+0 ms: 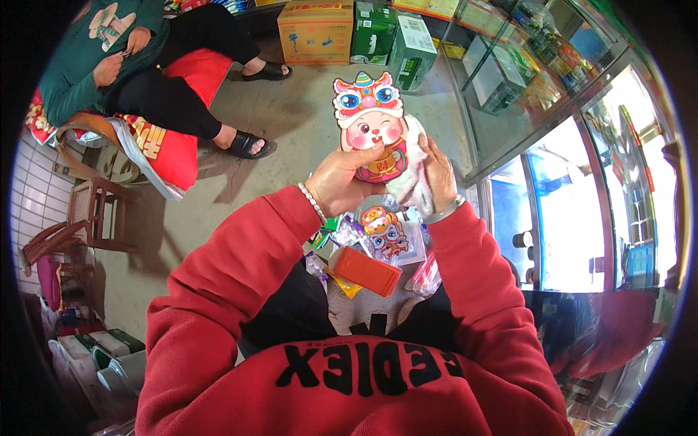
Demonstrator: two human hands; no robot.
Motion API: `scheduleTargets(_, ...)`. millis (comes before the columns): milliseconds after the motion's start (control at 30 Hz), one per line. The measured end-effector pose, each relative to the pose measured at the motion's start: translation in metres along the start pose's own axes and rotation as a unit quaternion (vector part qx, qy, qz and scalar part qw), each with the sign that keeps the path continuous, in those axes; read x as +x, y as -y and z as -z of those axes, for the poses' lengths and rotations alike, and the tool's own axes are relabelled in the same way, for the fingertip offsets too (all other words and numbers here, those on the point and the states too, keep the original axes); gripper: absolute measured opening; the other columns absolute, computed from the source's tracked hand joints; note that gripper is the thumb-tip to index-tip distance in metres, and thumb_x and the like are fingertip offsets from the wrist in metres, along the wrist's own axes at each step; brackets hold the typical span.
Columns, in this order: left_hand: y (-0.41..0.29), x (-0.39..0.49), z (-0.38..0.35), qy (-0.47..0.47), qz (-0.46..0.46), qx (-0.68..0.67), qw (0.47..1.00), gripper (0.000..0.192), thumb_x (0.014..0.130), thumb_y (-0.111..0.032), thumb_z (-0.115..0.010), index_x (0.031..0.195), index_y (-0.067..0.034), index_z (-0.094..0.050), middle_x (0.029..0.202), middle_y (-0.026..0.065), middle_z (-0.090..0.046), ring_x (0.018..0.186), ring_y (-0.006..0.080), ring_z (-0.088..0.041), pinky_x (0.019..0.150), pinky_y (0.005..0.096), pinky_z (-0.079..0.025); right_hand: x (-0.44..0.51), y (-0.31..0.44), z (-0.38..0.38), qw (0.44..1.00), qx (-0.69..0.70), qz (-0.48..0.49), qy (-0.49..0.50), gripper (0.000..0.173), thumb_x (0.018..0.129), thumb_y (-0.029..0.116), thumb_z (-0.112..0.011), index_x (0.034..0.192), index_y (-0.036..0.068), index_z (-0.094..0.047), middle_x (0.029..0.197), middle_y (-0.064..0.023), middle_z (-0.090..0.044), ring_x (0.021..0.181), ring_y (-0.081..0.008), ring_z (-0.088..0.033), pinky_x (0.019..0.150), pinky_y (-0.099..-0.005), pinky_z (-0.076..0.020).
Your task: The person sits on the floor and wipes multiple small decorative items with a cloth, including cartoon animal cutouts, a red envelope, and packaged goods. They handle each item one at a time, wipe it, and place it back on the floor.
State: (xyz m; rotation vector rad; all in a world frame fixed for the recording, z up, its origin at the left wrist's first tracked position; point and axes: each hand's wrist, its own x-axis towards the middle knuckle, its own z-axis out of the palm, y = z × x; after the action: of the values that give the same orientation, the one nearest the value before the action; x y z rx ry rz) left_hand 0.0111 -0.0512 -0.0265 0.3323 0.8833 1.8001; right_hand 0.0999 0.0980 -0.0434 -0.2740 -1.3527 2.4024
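Note:
My left hand (344, 177) grips a flat cartoon cutout (376, 122), a winking figure in a lion-dance hat, with the thumb across its front. A white cloth (411, 177) is in my right hand (439, 177), pressed along the cutout's right edge. Below my hands lies a pile of small things. In it are another colourful cartoon cutout (386, 231), an orange-red envelope-like packet (366, 271) and a clear plastic case (413, 245). Purple-and-white wrappers (349, 231) lie beside them.
A seated person (103, 71) is at upper left on a chair with a red cushion (174, 152). Cardboard cartons (316, 35) and green boxes (414, 54) stand ahead. A glass display case (491, 109) runs along the right. Wooden stools (98, 218) stand at left.

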Motion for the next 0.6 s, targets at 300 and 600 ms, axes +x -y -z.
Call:
scheduleTargets(300, -0.001, 0.007, 0.011, -0.040, -0.058, 0.129, 0.989, 0.034, 0.086, -0.005, -0.065, 0.118, -0.002, -0.055, 0.112, 0.0088, -0.064, 0.099, 0.0173, -0.063, 0.087, 0.0325, -0.052, 0.011, 0.010, 0.025, 0.997, 0.006, 0.055, -0.046, 0.035, 0.090, 0.011, -0.058, 0.122, -0.002, -0.052, 0.120, -0.0105, -0.058, 0.109, -0.0179, -0.055, 0.091, -0.0305, -0.0435)
scheduleTargets(600, -0.006, 0.003, 0.002, -0.012, 0.078, 0.239, 0.968, 0.047, 0.079, -0.013, -0.075, 0.118, 0.002, -0.054, 0.104, 0.0044, -0.064, 0.090, 0.0128, -0.062, 0.083, 0.0279, -0.050, 0.012, 0.015, 0.024, 0.997, -0.054, 0.049, 0.012, 0.021, 0.089, 0.006, -0.057, 0.109, -0.001, -0.059, 0.103, -0.0085, -0.065, 0.092, -0.0137, -0.061, 0.081, -0.0279, -0.0489)
